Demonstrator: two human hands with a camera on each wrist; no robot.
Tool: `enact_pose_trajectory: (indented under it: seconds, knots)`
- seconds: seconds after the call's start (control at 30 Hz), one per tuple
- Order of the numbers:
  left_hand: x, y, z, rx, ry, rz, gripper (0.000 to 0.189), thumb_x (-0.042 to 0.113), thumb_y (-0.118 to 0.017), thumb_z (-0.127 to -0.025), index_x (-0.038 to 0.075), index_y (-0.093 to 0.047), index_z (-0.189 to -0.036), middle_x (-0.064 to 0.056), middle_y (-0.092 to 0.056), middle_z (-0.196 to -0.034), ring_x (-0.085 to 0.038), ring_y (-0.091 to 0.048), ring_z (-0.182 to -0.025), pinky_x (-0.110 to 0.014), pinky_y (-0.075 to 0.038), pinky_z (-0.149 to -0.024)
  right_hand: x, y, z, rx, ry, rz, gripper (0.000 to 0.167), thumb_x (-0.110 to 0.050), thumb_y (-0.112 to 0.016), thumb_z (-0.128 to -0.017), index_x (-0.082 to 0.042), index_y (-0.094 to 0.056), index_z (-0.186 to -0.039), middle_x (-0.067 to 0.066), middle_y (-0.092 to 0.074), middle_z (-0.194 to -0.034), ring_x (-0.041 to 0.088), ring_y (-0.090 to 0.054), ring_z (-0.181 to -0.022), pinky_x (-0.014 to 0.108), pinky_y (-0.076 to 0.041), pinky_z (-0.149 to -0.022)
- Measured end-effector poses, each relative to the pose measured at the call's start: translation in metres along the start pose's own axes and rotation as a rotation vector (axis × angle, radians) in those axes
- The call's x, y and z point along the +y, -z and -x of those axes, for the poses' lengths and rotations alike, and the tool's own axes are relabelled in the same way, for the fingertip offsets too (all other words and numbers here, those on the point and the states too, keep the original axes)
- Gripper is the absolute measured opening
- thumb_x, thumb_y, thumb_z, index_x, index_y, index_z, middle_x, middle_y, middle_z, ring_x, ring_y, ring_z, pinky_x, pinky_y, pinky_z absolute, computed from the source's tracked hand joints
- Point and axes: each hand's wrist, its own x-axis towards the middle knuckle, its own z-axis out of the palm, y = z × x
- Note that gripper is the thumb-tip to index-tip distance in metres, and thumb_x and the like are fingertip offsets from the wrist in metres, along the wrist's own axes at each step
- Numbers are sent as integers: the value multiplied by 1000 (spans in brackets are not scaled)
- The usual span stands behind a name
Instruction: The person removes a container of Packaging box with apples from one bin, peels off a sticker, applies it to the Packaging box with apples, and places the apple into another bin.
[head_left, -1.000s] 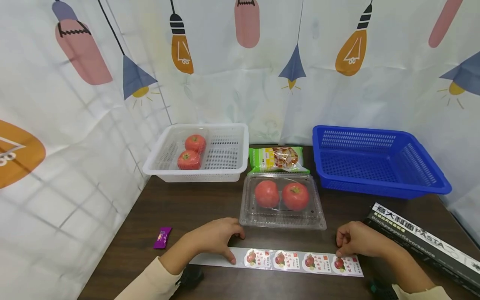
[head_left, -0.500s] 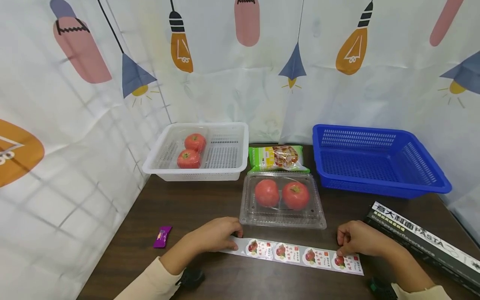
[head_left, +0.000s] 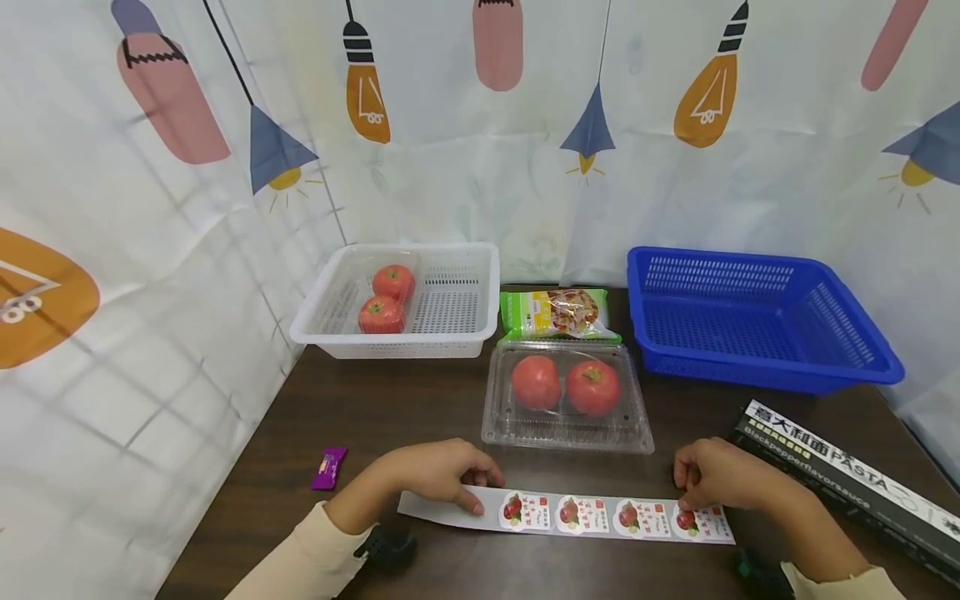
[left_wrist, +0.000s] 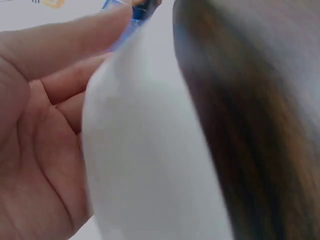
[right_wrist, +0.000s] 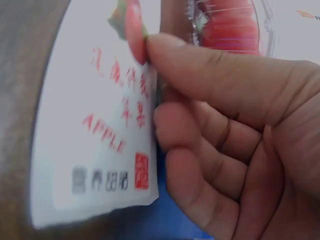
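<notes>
Strip position: the label strip [head_left: 553,515] is held between the left hand [head_left: 446,475] and the right hand [head_left: 712,477], over the near part of the desk [head_left: 420,400].
Strip axis: long axis runs left to right, right end slightly nearer the person; blank end points left, four printed labels [head_left: 583,515] follow rightward.
Left grip: fingers nearly closed, pinching the blank part, thumb on the near face.
Right grip: thumb and forefinger pinch the far edge at the rightmost label; remaining fingers curled.
Wrist views: right shows the word APPLE and a red seal, hard to read from the head; left shows blank white surface, blurred.
White basket [head_left: 390,340]: far left; holds two clear-packed red fruits [head_left: 382,314].
Clear container [head_left: 566,438]: just beyond the strip; holds two more red fruits [head_left: 593,387].
Blue basket [head_left: 757,368]: far right, near the black pasta box [head_left: 847,475].
</notes>
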Motion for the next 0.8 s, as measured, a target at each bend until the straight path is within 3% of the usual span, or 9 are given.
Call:
enact_pose_trajectory:
  seconds: [0.13, 0.3, 0.4, 0.5, 0.57, 0.7, 0.8]
  knots:
    - [4, 1, -4, -18, -28, 23, 28, 16, -77, -84, 12, -69, -111, 14, -54, -76, 2, -46, -67, -16, -43, -60, -2, 1, 0, 14, 8, 42, 26, -18, -86, -69, -16, -61, -77, -10, -55, -63, 6, -50, -54, 27, -43, -47]
    - [11, 9, -1, -28, -66, 1, 26, 9, -70, -88, 12, -70, -114, 17, -63, -92, 3, -56, -80, -17, -48, -73, -18, -2, 3, -11, 27, 24, 23, -19, -84, -72, -18, -62, -78, -10, -56, -63, 6, -50, -55, 27, -44, -48]
    - [14, 18, 1, -28, -89, 46, 31, 4, -67, -89, 12, -69, -119, 17, -65, -102, 1, -58, -88, -19, -49, -81, -38, -8, 5, -54, 86, -23, 14, -17, -78, -80, -19, -65, -80, -11, -58, -65, 6, -54, -56, 27, -47, -50]
    - [19, 25, -1, -33, -136, 106, 37, 2, -64, -89, 11, -66, -124, 15, -65, -106, -1, -59, -92, -21, -49, -84, -61, -16, 4, -58, 228, -24, 7, -16, -73, -87, -21, -69, -85, -15, -61, -71, 1, -55, -59, 24, -48, -52]
    - [22, 28, -4, -33, -173, 151, 39, 1, -63, -89, 10, -64, -127, 14, -66, -109, -2, -60, -94, -22, -49, -85, -75, -20, 0, -2, 360, 14, 6, -15, -71, -89, -22, -71, -90, -17, -62, -78, -2, -55, -65, 21, -49, -55]
    - [27, 31, -13, -24, -229, 266, 40, 1, -62, -90, 4, -60, -130, 8, -67, -112, -5, -61, -96, -25, -51, -85, -99, -28, -16, 239, 629, 120, 11, -12, -72, -88, -21, -72, -95, -17, -63, -88, -4, -56, -73, 14, -47, -62]
    - [29, 33, -18, -14, -248, 352, 42, 0, -62, -91, -1, -57, -133, 4, -67, -115, -7, -62, -98, -27, -51, -85, -112, -32, -29, 421, 768, 167, 12, -11, -73, -87, -18, -72, -96, -14, -63, -91, -3, -58, -77, 12, -47, -67]
